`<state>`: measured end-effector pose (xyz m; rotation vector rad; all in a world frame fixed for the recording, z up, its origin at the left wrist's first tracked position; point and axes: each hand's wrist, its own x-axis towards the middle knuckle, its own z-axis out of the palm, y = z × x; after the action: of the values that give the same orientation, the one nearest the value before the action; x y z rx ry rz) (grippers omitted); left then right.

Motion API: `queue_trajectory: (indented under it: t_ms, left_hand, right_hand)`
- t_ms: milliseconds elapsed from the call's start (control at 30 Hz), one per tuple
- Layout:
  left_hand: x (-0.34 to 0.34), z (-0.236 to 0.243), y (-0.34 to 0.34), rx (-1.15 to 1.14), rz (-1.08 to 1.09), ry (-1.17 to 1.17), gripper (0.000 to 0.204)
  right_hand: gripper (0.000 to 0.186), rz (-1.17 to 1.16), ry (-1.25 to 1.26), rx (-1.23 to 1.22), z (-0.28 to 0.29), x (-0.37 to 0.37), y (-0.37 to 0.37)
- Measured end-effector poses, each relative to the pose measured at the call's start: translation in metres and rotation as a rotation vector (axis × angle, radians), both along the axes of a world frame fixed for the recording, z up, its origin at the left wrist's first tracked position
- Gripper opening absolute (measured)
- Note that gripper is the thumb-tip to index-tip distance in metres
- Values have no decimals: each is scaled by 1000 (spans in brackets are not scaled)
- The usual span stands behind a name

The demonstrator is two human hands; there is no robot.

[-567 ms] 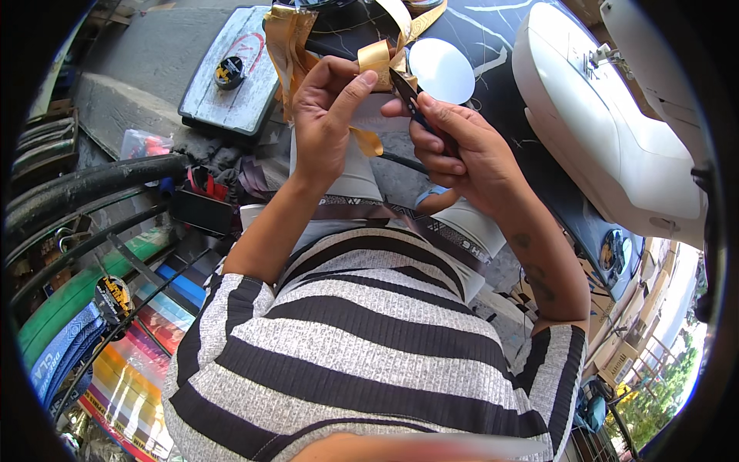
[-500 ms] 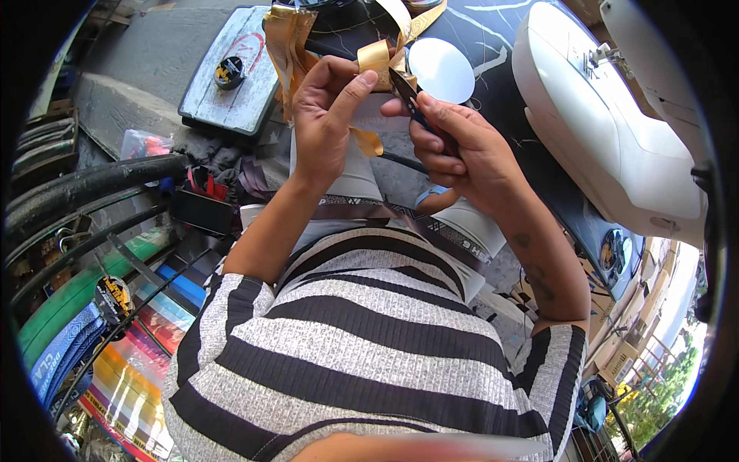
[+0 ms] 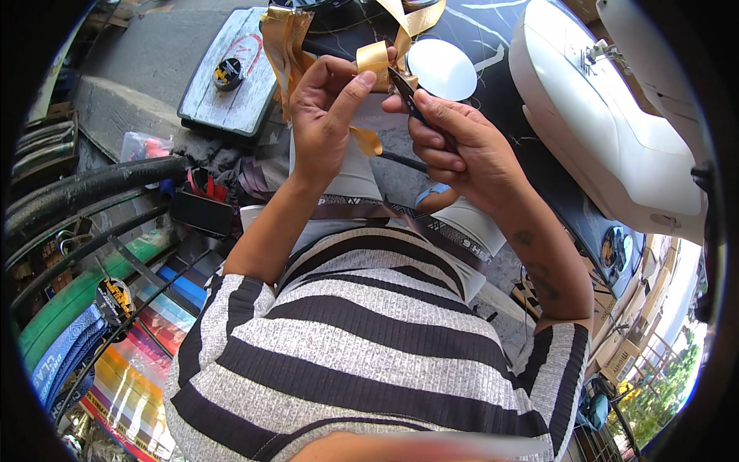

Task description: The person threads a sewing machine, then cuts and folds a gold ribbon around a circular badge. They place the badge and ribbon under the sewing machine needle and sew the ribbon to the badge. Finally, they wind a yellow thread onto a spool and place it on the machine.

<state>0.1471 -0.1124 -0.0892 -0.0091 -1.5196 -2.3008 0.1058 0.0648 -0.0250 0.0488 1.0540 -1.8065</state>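
Observation:
My left hand [image 3: 327, 115] is closed, pinching a looped strip of gold satin ribbon [image 3: 372, 58] between thumb and fingers. The ribbon's shiny tail [image 3: 366, 142] hangs below the wrist side, and more gold ribbon [image 3: 285, 46] is bunched at the left on the table. Wrapped in my right hand [image 3: 466, 142] is a dark pointed cutting tool [image 3: 413, 100], its tip against the ribbon's edge near the left fingertips. Whether it has one blade or two is hard to make out. Behind the tool lies a round white disc [image 3: 441, 69].
A white sewing machine [image 3: 585, 123] stands at the right on a black marbled tabletop [image 3: 481, 23]. To the left, a worn white-topped box [image 3: 231, 108] carries a small round black tin [image 3: 228, 75]. A phone [image 3: 202, 213] and black metal bars [image 3: 92, 181] are nearer on that side.
My right hand and the tool have shifted very slightly up and left at the ribbon. The left hand keeps its pinch almost unmoved.

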Motion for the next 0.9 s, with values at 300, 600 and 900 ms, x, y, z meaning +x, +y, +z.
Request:
queue_trajectory:
  t_ms: [300, 600, 900]
  left_hand:
    - [16, 26, -7, 24, 15, -61, 9]
    - [49, 67, 5, 190, -624, -159, 20]
    - [48, 64, 34, -629, -379, 91, 56]
  right_hand:
    - [34, -155, 394, 115, 7, 27, 12]
    - [53, -119, 871, 142, 16, 37, 29]
    - [32, -39, 1186, 464, 54, 44, 83]
